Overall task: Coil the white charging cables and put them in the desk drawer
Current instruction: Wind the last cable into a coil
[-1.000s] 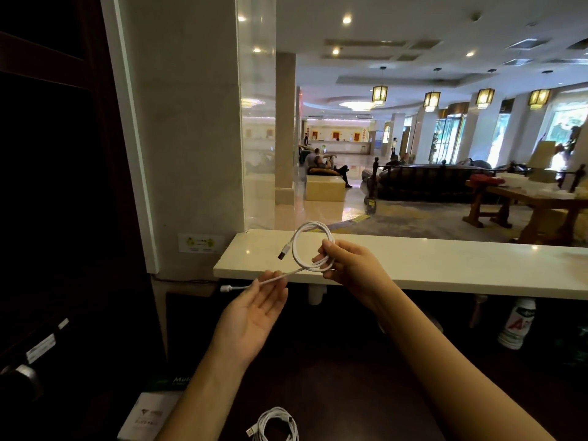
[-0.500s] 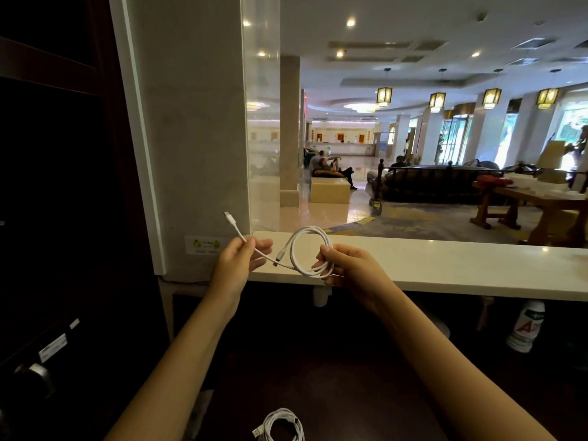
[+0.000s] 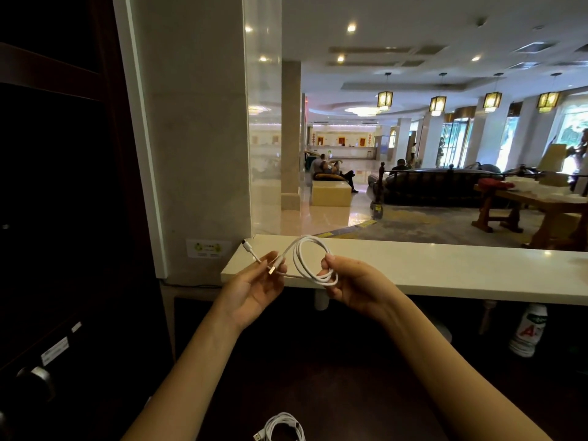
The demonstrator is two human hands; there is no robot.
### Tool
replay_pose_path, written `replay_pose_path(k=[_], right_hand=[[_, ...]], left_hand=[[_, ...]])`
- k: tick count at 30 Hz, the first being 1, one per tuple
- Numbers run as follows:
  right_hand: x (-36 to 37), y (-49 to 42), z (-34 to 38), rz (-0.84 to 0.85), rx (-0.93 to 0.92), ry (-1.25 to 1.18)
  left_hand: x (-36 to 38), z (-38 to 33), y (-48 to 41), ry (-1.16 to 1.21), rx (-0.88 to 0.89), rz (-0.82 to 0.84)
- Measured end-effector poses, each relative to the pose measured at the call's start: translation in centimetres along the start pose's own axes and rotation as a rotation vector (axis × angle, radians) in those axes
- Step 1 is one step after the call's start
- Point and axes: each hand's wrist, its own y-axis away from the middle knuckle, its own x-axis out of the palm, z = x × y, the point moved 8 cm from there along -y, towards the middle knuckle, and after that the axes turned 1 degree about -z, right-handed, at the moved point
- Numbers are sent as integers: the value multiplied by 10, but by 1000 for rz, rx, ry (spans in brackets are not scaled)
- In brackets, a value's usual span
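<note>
Head view: right hand (image 3: pixel 359 288) fingers clamped on coil (image 3: pixel 313 261); left hand (image 3: pixel 251 288) pinches loose tail (image 3: pixel 251 250), lying leftward from coil.

Head-worn wide camera looks forward over the near counter (image 3: pixel 445 272).

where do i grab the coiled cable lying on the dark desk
Probably from above: the coiled cable lies flat, so pinch across its bunched strands at the far arc, lifting all loops together, clear of the plug on its left.
</note>
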Motion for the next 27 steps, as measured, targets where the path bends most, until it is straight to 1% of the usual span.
replay_pose_path(k=[4,11,16,19,23,27], right_hand=[[-9,1,-2,-27,-18,186],[-11,9,12,-175,-165,514],[-6,11,13,-237,-210,591],[-2,12,13,-233,-215,595],[4,14,14,-204,-220,576],[8,18,17,-173,-248,565]], left_hand=[[0,-12,0,-151,86,28],[11,-26,15,-579,246,13],[28,-35,21,-863,364,29],[34,-35,20,-923,417,36],[37,-31,20,-923,497,29],[36,-27,18,-937,536,21]])
